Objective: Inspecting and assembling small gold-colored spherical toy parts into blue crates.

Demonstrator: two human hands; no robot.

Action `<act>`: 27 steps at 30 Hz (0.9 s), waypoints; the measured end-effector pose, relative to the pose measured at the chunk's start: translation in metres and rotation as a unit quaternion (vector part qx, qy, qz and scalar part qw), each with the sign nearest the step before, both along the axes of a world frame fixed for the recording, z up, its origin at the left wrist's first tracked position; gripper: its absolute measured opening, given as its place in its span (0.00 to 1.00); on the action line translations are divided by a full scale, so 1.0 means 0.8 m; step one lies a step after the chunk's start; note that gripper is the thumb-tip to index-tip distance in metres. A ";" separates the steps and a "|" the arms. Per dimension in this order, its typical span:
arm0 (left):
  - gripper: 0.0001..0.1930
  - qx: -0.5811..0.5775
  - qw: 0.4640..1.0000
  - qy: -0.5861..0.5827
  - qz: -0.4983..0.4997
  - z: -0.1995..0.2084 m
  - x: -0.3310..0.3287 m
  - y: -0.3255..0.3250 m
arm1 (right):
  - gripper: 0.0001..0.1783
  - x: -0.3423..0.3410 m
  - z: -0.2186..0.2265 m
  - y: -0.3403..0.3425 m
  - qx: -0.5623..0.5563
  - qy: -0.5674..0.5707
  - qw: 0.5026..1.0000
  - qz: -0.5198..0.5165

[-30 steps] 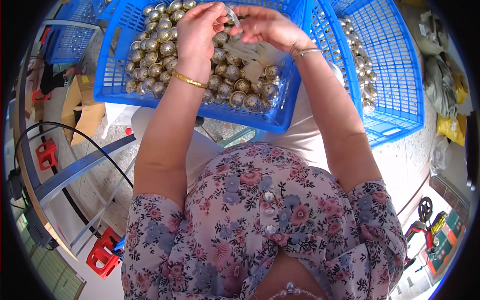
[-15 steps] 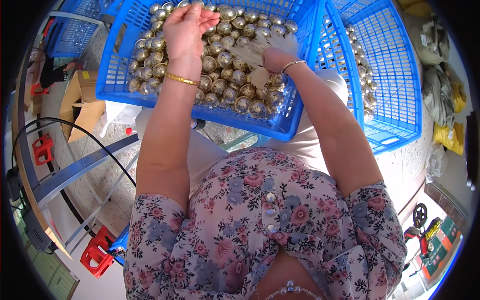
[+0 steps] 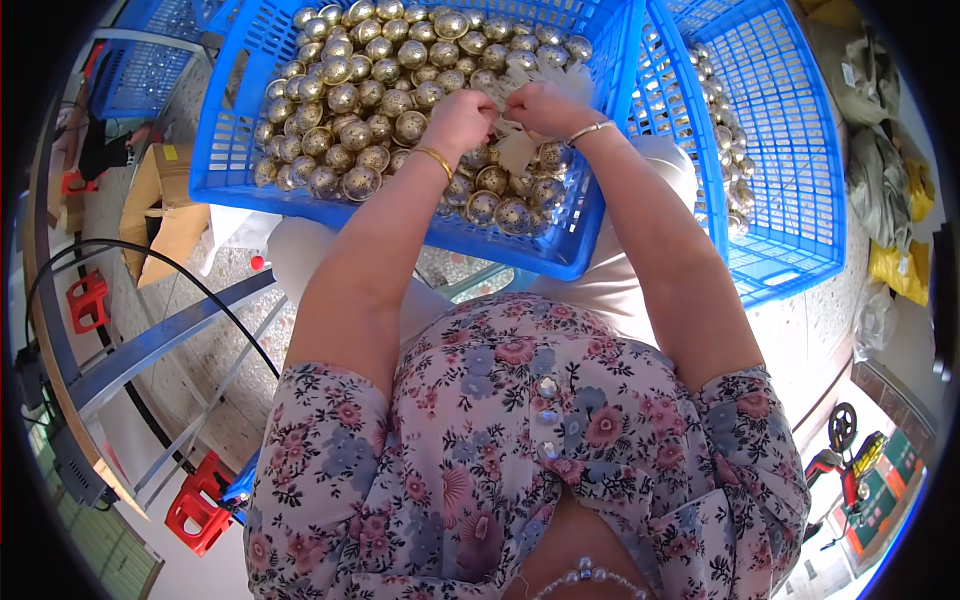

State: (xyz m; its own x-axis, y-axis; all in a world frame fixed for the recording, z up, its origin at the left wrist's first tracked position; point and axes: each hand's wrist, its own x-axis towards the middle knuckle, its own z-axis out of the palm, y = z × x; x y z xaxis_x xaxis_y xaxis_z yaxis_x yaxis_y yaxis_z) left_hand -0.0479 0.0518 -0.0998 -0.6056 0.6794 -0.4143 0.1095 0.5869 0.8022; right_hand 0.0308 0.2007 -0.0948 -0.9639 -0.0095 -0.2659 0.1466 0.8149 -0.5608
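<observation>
A blue plastic basket (image 3: 400, 228) in front of me is full of gold-coloured, perforated metal balls (image 3: 345, 97). Above its right part, my left hand (image 3: 463, 120) and my right hand (image 3: 543, 110) come close together, fingertips nearly touching. The left fingers are pinched; whatever is between them is too small to make out. My right hand is closed on a pale, limp bundle of whitish strips (image 3: 552, 78), which spreads out behind and below it over the balls. Its fingertips are partly hidden.
A second blue basket (image 3: 790, 170) with similar balls stands at the right. A cardboard box (image 3: 165, 220), red stools (image 3: 198, 505) and a metal frame with a black cable (image 3: 165, 345) are at the left. Grey and yellow bags (image 3: 895, 270) lie far right.
My left hand has moved right and nearer from the basket's far left side to meet the right hand. My right hand stays with the pale bundle, fingers now turned toward the left hand.
</observation>
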 end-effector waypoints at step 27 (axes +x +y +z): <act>0.06 0.280 0.908 -0.174 0.259 0.118 0.009 -0.070 | 0.19 0.023 0.095 -0.042 -0.276 0.013 0.960 -0.055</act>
